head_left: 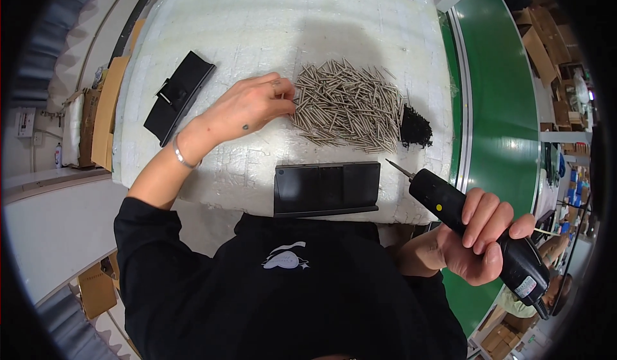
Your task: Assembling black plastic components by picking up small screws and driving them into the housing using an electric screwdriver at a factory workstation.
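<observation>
Closest to the person, at about 4 o'clock, the right hand (472,241) is wrapped tight around a black electric screwdriver (479,228). All the fingers curl over its fat handle, which has a small yellow dot, and its thin metal tip points up toward 11 o'clock, just off the table's edge. Right in front of the person's chest, near the middle, a flat black plastic part (326,188) lies at the near edge of the white foam table top (257,26). It is a long box shape with a raised lip along its near side. A little farther, at about 10 o'clock, the left hand (247,108) reaches over the foam with a silver bracelet (181,154) on its wrist. Its fingertips are pinched together at the left edge of a big pile of thin silver screws (350,103), but I cannot tell if one screw is held. The screws are long, shiny and jumbled every way. Just beside the pile, at 3 o'clock, sits a small heap of tiny black bits (415,127). Farther left, at 10 o'clock, another black plastic part (178,96) lies tilted on the foam.
</observation>
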{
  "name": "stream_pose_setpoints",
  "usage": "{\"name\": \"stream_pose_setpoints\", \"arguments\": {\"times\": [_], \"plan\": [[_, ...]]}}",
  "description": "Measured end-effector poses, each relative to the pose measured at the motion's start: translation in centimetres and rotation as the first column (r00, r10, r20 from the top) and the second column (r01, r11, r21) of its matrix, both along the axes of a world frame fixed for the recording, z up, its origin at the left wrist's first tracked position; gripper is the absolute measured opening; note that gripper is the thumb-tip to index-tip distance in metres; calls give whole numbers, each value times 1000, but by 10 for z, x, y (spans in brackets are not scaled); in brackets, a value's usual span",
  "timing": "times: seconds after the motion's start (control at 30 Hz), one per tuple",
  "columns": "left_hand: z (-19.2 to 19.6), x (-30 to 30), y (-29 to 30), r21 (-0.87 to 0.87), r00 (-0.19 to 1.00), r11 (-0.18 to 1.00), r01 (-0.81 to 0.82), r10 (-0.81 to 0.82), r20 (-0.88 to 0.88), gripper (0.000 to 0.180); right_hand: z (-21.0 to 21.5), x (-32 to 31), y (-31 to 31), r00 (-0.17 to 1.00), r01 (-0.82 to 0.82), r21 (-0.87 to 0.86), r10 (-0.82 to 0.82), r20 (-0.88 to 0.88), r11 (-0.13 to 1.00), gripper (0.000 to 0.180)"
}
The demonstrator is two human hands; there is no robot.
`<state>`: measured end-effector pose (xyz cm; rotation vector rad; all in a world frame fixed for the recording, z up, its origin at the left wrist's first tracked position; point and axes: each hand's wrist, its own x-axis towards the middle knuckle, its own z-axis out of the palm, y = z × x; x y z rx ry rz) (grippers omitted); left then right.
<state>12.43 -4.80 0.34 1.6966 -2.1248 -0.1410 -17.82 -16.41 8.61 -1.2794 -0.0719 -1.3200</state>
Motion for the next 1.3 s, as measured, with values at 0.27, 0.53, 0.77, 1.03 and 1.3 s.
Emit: {"name": "stream_pose_setpoints", "arguments": {"times": [0.27,0.53,0.77,1.03,1.3], "plan": [[2,-72,42,16,877,962,-274,257,-407,12,-9,22,11,982,-182,11,182,-52,983,31],[-9,-113,48,53,754,907,-418,379,-537,11,-28,36,16,890,-408,28,405,-209,912,37],[-14,-118,48,82,695,892,-445,402,-596,11,-34,39,15,868,-440,26,433,-243,897,38],[-17,-115,47,38,715,910,-412,349,-606,14,-34,44,15,863,-448,38,443,-244,893,39],[-21,-117,47,20,712,905,-424,348,-609,14,-36,50,16,855,-462,48,459,-241,886,37]]}}
